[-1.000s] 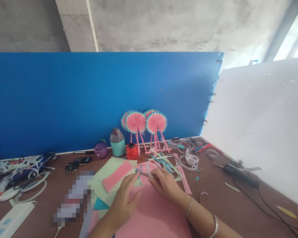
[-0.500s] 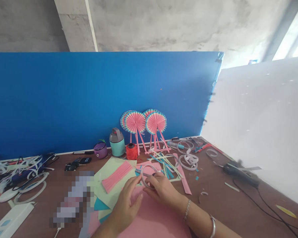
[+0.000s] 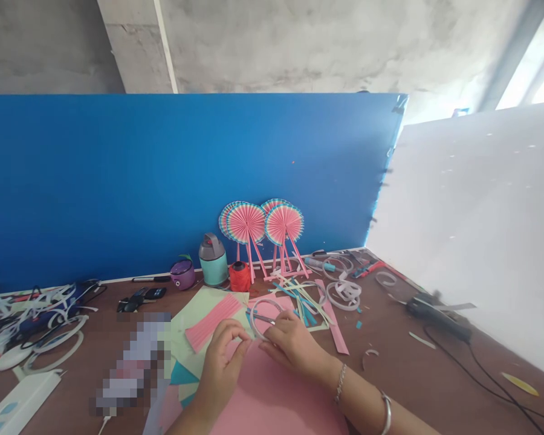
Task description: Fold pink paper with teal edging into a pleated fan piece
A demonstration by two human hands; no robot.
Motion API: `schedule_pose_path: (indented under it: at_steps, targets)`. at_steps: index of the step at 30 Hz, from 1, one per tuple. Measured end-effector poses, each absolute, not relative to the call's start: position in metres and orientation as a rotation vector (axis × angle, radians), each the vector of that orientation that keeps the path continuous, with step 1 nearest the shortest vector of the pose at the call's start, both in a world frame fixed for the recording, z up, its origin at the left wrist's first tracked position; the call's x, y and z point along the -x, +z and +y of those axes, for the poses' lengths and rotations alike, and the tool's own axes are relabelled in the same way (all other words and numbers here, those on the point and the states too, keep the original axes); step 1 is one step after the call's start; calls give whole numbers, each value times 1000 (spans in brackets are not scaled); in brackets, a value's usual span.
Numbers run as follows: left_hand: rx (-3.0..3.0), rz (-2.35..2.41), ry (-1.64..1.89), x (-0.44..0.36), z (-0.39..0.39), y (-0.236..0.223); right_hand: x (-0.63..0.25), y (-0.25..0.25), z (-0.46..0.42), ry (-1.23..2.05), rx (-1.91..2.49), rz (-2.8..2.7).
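My right hand [image 3: 294,345] grips a thin white ring of tape [image 3: 263,318] by its right side, just above a pink paper sheet [image 3: 281,396]. My left hand [image 3: 222,356] pinches at the ring's lower left edge with curled fingers. A pleated pink paper strip [image 3: 213,320] lies on a pale green sheet [image 3: 194,314] just left of the hands. Loose pink, teal and yellow paper strips [image 3: 306,297] are scattered behind the ring.
Pink paper fans [image 3: 263,226] lean on the blue partition [image 3: 163,181]. In front of it stand a teal bottle [image 3: 213,261], a red spool [image 3: 240,277] and a purple pot [image 3: 184,275]. White tape rings [image 3: 344,290] lie right, a black tool with cable [image 3: 439,317] far right, a power strip [image 3: 20,402] left.
My right hand took the white ring from among the strips and drew it toward me over the pink sheet. My left hand moved up and closed its fingers on the ring's edge.
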State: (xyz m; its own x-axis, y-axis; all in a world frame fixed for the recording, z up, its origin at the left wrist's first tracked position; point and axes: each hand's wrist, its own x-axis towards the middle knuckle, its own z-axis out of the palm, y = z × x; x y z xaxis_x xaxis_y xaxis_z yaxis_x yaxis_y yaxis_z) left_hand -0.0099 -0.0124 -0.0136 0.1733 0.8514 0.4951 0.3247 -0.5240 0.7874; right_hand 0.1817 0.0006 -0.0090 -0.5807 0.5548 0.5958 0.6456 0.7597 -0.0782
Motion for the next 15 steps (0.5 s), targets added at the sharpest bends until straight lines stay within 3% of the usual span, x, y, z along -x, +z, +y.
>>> schedule_pose_path:
  at_steps: [15]
  targets:
    - [-1254,1267,1482,36,15,-7,-221,6,15,17,1201,-2158]
